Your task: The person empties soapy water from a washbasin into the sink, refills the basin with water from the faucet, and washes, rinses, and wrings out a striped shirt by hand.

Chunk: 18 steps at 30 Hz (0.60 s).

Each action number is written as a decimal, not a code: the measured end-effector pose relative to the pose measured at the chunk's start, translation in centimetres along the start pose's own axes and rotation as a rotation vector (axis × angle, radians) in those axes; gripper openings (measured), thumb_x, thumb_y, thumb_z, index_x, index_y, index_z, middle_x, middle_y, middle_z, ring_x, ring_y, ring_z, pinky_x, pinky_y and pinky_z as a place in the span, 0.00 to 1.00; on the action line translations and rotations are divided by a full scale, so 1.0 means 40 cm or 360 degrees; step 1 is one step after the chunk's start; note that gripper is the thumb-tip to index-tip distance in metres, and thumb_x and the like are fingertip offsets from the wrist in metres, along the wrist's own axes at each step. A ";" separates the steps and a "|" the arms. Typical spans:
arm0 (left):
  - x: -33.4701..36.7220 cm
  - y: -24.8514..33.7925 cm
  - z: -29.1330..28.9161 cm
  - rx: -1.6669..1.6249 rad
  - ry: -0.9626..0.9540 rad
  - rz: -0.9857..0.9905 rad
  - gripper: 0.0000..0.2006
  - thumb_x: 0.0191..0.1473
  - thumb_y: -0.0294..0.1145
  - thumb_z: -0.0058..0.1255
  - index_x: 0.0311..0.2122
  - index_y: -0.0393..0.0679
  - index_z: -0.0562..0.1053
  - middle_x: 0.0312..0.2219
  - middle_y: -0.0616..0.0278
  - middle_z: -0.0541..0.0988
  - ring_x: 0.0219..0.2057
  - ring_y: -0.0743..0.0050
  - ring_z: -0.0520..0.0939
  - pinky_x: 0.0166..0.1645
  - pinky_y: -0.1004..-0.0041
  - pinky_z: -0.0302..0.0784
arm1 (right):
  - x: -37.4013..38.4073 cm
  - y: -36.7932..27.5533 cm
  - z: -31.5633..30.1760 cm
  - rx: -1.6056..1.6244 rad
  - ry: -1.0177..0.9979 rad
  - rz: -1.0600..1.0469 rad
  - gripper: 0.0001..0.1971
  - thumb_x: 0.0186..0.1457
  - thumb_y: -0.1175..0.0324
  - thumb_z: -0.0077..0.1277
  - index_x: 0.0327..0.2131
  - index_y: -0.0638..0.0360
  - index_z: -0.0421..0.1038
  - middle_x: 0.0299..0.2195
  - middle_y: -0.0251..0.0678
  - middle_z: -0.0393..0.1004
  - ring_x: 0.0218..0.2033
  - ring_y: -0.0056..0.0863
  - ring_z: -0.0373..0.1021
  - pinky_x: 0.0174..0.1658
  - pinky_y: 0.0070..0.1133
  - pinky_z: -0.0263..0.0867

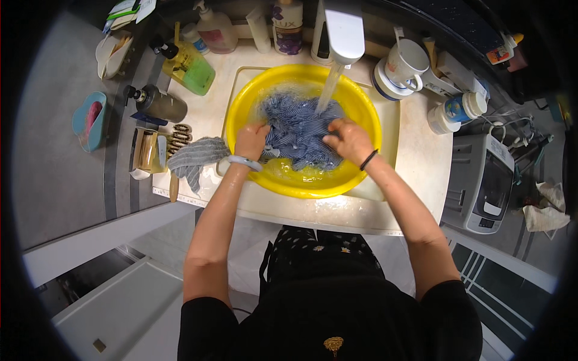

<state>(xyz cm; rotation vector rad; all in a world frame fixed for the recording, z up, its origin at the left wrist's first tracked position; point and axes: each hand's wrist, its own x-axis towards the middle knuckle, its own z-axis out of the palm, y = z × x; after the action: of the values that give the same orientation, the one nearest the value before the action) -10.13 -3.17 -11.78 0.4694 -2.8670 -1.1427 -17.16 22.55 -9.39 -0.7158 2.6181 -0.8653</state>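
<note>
A yellow plastic basin (304, 192) stands in the sink, holding water and a soaked blue-and-white striped cloth (301, 129). Water runs from the white faucet (345, 33) onto the cloth's upper right part. At the cloth's left edge, inside the basin's rim, my left hand (251, 141) is closed on the fabric, its fingertips partly hidden. On the opposite side my right hand (351, 141) has its fingers curled onto the cloth, thumb toward the middle. A pale bangle circles my left wrist and a dark band my right.
A grey striped cloth (195, 159) lies left of the basin, next to a brush (179, 139). Pump bottles, including a green one (191, 71), line the back and left. A white mug (406, 63) and lidded jars stand right. A washing machine (483, 183) is farther right.
</note>
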 end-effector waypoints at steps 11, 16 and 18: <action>0.020 0.134 -0.245 -0.1204 -0.0441 -0.0106 0.14 0.57 0.34 0.45 0.40 0.32 0.73 0.29 0.66 0.77 0.30 0.84 0.74 0.37 0.82 0.70 | 0.043 0.027 -0.116 0.1419 -0.0066 0.0231 0.07 0.46 0.64 0.55 0.21 0.54 0.71 0.19 0.22 0.68 0.22 0.15 0.61 0.29 0.17 0.58; 0.007 0.102 -0.179 -0.0339 -0.0656 0.0389 0.21 0.49 0.39 0.54 0.48 0.43 0.70 0.36 0.59 0.76 0.36 0.73 0.76 0.42 0.76 0.71 | 0.047 0.005 -0.223 0.1976 0.0195 0.0507 0.08 0.51 0.67 0.50 0.25 0.63 0.71 0.22 0.32 0.72 0.26 0.20 0.68 0.33 0.18 0.64; 0.032 0.052 -0.102 0.0053 -0.0453 0.0634 0.21 0.44 0.38 0.57 0.45 0.44 0.71 0.34 0.55 0.77 0.35 0.62 0.78 0.42 0.69 0.72 | 0.065 0.099 -0.170 0.0405 0.0111 0.0453 0.12 0.49 0.65 0.50 0.33 0.65 0.72 0.28 0.41 0.75 0.31 0.31 0.72 0.38 0.25 0.66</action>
<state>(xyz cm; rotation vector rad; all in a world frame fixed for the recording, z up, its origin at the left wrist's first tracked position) -11.41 -4.84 -7.49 -0.2809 -3.0120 -1.1656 -23.59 27.12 -6.84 -0.2438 2.5196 -1.1208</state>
